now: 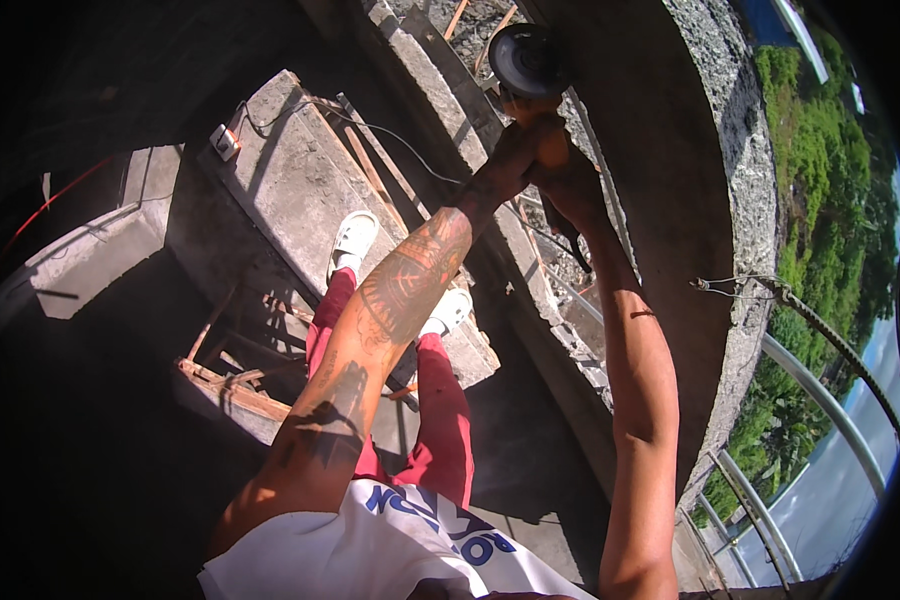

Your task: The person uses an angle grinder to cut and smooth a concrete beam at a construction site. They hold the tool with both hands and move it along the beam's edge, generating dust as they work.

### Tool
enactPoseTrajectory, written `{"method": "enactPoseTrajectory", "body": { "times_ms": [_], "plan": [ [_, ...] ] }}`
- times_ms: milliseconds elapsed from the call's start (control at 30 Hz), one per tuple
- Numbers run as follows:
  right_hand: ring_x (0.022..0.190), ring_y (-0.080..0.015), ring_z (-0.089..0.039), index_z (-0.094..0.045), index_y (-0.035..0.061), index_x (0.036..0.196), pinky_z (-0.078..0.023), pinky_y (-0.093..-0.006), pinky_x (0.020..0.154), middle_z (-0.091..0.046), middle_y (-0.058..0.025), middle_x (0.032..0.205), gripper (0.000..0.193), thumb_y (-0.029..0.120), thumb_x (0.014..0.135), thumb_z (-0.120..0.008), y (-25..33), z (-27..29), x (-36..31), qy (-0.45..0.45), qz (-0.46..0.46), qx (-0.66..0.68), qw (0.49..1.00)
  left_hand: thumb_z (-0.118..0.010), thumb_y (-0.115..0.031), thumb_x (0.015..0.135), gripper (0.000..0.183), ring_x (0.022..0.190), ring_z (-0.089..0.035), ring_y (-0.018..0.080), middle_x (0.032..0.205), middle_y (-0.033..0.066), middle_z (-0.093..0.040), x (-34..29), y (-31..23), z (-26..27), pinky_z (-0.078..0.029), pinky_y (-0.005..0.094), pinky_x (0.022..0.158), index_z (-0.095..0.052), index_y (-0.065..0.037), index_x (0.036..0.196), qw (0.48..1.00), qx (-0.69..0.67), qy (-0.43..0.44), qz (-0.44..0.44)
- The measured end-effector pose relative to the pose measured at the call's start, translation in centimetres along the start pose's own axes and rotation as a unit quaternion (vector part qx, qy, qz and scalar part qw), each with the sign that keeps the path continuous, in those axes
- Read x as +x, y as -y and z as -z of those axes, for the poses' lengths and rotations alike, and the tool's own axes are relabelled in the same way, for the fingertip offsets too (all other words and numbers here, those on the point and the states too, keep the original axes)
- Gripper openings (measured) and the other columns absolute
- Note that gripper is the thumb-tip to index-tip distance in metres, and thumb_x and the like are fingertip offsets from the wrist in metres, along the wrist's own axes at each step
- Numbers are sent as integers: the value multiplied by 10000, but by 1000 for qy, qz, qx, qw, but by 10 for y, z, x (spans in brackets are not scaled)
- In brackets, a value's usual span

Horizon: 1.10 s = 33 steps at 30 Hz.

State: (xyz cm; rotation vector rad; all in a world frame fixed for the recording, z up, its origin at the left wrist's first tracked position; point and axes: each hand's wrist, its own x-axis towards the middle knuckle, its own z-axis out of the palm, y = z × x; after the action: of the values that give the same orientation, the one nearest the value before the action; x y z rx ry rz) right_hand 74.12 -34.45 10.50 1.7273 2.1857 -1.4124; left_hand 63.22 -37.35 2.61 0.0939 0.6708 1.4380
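Note:
Both arms reach far forward to an angle grinder [532,64] with a dark round disc and guard and an orange body. My left hand [513,160], on the tattooed arm, is closed round the grinder near its head. Just behind it, my right hand [568,182] grips the body, whose dark rear end shows below the palm. Fingers of both hands are partly hidden in shadow. The disc is beside a rough concrete wall [650,120]; whether it touches the concrete I cannot tell.
My feet in white clogs [354,240] stand on a concrete slab [295,165]. A grey cord [410,142] runs from near a white-and-orange socket box [225,142] toward my hands. Bent rebar [830,335] juts out at right. Broken lumber [235,392] lies lower left. Greenery grows beyond the wall.

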Motion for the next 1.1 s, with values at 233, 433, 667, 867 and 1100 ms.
{"method": "enactPoseTrajectory", "body": {
  "times_ms": [233, 433, 667, 867, 1100],
  "plan": [
    [1013, -266, -699, -586, 137, 1290, -533, -390, 887, -713, -112, 1102, 656, 287, 687, -797, -6, -4, -3, -6, -5, -5, 1000, -674, -310, 954, 369, 982, -648, 156, 1077, 48, -615, 0, 6, 5, -566, 324, 837, -558, -69, 1208, 1000, 13, 1, -9],
    [1031, -273, -697, -582, 138, 1297, -533, -391, 900, -712, -113, 1115, 673, 293, 683, -811, -7, -3, -6, 2, -22, 3, 1000, -672, -335, 948, 378, 1000, -652, 169, 1069, 53, -611, -7, 5, 1, -583, 330, 809, -557, -77, 1199, 1000, 30, 0, -3],
    [1032, -270, -700, -580, 136, 1297, -534, -396, 901, -712, -113, 1117, 653, 279, 700, -804, -8, -2, -13, -7, -15, -8, 1000, -673, -326, 949, 369, 982, -660, 169, 1063, 55, -611, -12, 6, -5, -592, 326, 775, -561, -81, 1201, 999, 36, -18, 9],
    [1026, -265, -700, -580, 137, 1293, -536, -389, 896, -713, -106, 1115, 657, 270, 692, -812, -9, -5, -20, -22, -24, 10, 999, -659, -295, 959, 337, 971, -656, 154, 1060, 48, -617, -17, 8, -5, -587, 325, 773, -566, -80, 1201, 999, 43, -13, 22],
    [1019, -259, -699, -580, 137, 1285, -537, -385, 894, -713, -100, 1097, 663, 270, 682, -823, -11, -3, -28, -23, -6, 13, 1000, -702, -242, 929, 340, 975, -652, 178, 1061, 71, -640, -22, 14, -10, -560, 345, 842, -605, -30, 1176, 999, 13, -29, 25]
  ]
}}
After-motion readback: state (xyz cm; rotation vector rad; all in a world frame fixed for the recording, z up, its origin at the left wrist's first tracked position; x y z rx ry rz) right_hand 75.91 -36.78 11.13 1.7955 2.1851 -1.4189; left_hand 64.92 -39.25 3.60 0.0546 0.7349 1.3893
